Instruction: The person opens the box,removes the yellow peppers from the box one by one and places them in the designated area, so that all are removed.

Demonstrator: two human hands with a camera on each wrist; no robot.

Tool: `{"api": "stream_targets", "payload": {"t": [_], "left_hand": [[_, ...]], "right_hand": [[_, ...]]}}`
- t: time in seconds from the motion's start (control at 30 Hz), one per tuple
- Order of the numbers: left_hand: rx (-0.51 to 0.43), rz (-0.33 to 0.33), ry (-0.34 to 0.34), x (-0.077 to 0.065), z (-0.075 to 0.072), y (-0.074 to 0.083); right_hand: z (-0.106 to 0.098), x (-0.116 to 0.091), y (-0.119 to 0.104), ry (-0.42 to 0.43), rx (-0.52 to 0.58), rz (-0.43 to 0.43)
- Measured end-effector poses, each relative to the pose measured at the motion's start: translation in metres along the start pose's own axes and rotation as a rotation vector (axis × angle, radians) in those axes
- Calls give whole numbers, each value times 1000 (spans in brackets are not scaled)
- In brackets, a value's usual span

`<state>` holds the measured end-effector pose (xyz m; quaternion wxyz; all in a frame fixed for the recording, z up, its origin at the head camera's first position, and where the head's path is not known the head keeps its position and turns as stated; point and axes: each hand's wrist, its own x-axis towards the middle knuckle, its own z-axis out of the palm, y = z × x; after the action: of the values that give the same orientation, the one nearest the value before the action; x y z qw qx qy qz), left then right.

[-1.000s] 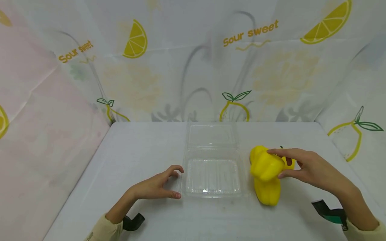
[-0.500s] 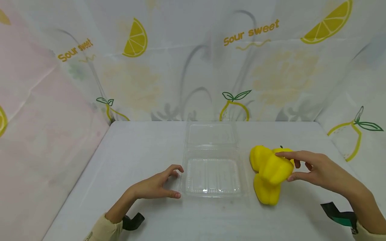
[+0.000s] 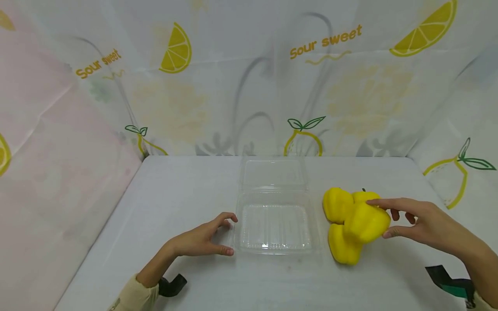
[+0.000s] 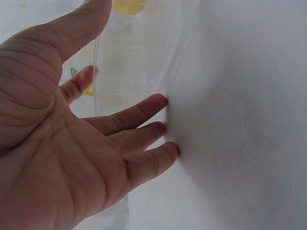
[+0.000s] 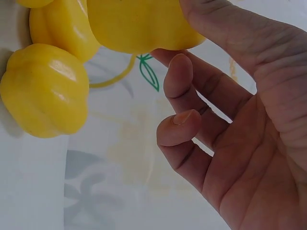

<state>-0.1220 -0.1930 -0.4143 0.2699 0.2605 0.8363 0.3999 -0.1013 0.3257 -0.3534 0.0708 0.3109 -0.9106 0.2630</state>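
With thumb and forefinger, my right hand [image 3: 426, 219] pinches a glossy yellow bell pepper [image 3: 367, 222], raised in front of the others. In the right wrist view this pepper [image 5: 139, 24] sits between thumb and forefinger, while the other fingers curl loosely beneath it. Three more yellow peppers lie on the table: one farther back [image 3: 336, 205], one nearer [image 3: 343, 245], and one partly hidden [image 3: 363, 197] behind the held one. My left hand [image 3: 204, 238] rests at the left side of a clear plastic box [image 3: 274, 229], thumb and fingers spread; its lower fingertips [image 4: 158, 100] meet the table.
The box's hinged lid [image 3: 274, 173] lies folded back toward the rear. A white cloth covers the table [image 3: 186, 185]. Lemon-printed curtains [image 3: 233, 86] enclose the back and both sides. Black straps hang at both wrists.
My right hand has drawn the held pepper right and slightly toward me, away from the back pepper, uncovering more of those behind. My left hand and the box have stayed put.
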Motion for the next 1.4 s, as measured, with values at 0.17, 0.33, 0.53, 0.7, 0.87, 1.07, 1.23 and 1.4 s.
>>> {"api": "stream_targets", "payload": {"t": [0.17, 0.33, 0.53, 0.7, 0.87, 1.07, 1.23, 1.4], "left_hand": [[1, 0, 2, 0, 0, 0], [-2, 3, -1, 0, 0, 0], [0, 4, 2, 0, 0, -1], [4, 6, 7, 0, 1, -1], [5, 5, 8, 0, 1, -1], [5, 6, 8, 0, 1, 0], [1, 4, 8, 0, 1, 0], [5, 4, 8, 0, 1, -1]], "right_hand": [[-1, -6, 3, -12, -41, 48], [-2, -13, 7, -15, -59, 61], [-3, -22, 11, -20, -65, 78], [-4, -29, 14, -12, -63, 83], [-5, -32, 15, -22, -60, 90], [-6, -37, 17, -25, -50, 91], [-5, -41, 20, -30, -54, 96], [-5, -45, 22, -89, -89, 165]]}}
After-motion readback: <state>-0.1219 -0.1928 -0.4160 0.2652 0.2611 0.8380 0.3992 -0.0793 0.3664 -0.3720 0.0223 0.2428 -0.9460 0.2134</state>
